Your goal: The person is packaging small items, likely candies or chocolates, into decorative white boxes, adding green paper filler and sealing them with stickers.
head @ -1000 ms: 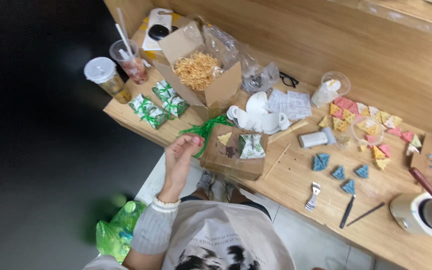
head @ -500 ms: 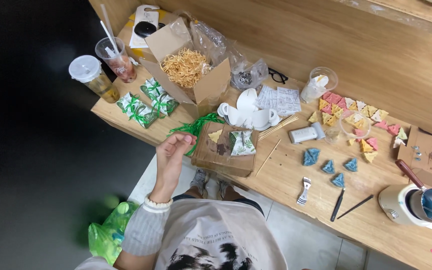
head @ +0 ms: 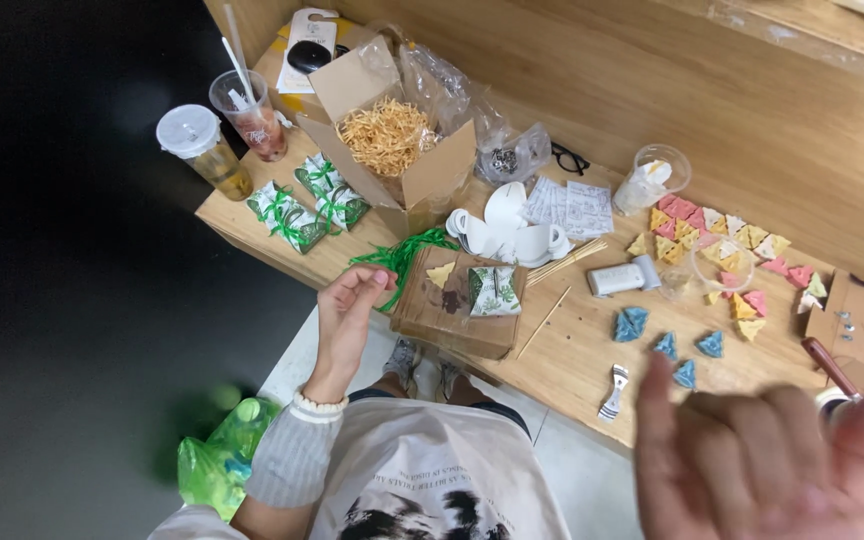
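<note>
While curled, left hand beside green ribbon (right hand blurred)

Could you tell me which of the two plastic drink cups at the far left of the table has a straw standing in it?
The cup with the reddish drink, farther back beside the open cardboard box. Its top is open with a white straw; the yellowish drink cup has a closed lid and no straw.

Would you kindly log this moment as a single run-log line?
left hand: raised, fingers curled, empty, beside green ribbon | right hand: blurred near camera, open, empty | brown box: holds leaf-print packet
</note>
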